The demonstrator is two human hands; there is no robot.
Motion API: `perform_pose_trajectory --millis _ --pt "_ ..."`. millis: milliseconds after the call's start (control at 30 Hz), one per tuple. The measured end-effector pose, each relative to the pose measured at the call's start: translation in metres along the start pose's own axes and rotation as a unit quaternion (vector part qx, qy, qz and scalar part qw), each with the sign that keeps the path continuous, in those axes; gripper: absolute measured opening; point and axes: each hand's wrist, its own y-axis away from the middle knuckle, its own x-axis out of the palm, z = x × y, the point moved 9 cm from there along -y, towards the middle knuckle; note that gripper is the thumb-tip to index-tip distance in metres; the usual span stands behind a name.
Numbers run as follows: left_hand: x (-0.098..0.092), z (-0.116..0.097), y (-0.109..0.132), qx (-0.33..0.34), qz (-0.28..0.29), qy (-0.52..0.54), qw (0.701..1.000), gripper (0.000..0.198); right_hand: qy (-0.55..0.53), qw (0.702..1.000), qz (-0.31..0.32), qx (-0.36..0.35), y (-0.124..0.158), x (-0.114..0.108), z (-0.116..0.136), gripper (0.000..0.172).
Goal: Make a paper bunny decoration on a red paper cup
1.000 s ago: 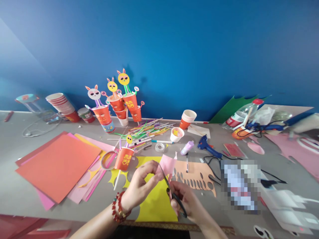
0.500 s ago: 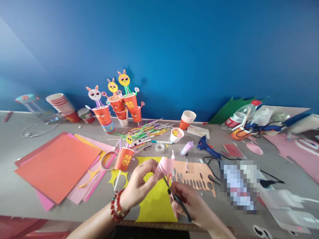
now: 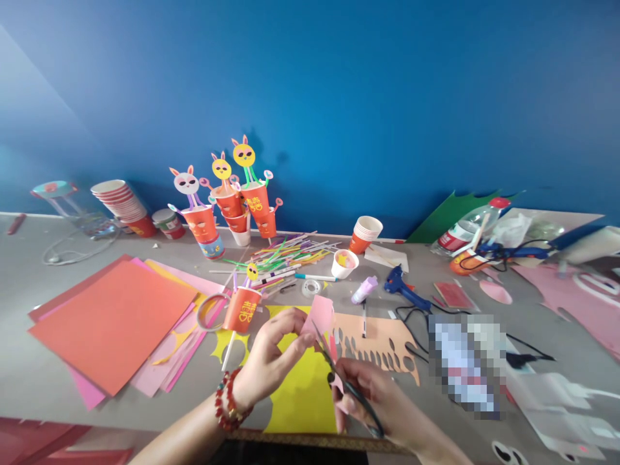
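A small piece of pink paper [image 3: 320, 314] is pinched between the thumb and fingers of my left hand [image 3: 278, 355], which wears red bead bracelets [image 3: 227, 400]. My right hand [image 3: 372, 394] grips black-handled scissors [image 3: 356, 395], and their blades lie across the pink paper's lower right edge. Below both hands is a yellow sheet [image 3: 303, 400] with curved cutouts. Just right of the paper lies a peach sheet [image 3: 387, 336] full of leaf-shaped holes. An orange paper cup [image 3: 242, 309] with a small yellow bunny figure and a stick lies to the left.
Coloured paper sheets [image 3: 116, 323] are stacked at left. Bunny-topped cups [image 3: 201, 223] stand near the wall beside scattered sticks [image 3: 290, 255]. A blue glue gun [image 3: 404, 287] and its cable lie at right, near a purple-white bottle [image 3: 364, 290] and a white cup [image 3: 345, 263].
The scissors and my right hand have moved slightly down and right. The pink paper now shows a flatter, straighter shape, and its thin upright strip is no longer seen.
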Motion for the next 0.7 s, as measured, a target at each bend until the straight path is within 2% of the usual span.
perform_pose_trajectory --millis 200,333,533,700 --pt "-0.007 -0.004 0.003 0.028 -0.031 -0.078 0.996 0.017 0.005 1.000 0.027 0.008 0.006 0.004 0.001 0.059" --pt "-0.005 -0.011 0.004 0.054 -0.016 -0.105 0.993 0.013 -0.015 0.998 0.038 0.037 0.008 0.004 0.008 0.061" --pt "0.004 -0.011 0.002 0.030 0.016 -0.059 0.998 0.018 0.009 0.999 0.028 0.020 0.006 0.000 0.020 0.064" --pt "0.004 -0.007 0.004 0.006 0.019 -0.013 1.000 0.023 0.035 0.999 0.024 0.012 0.001 -0.001 0.015 0.065"
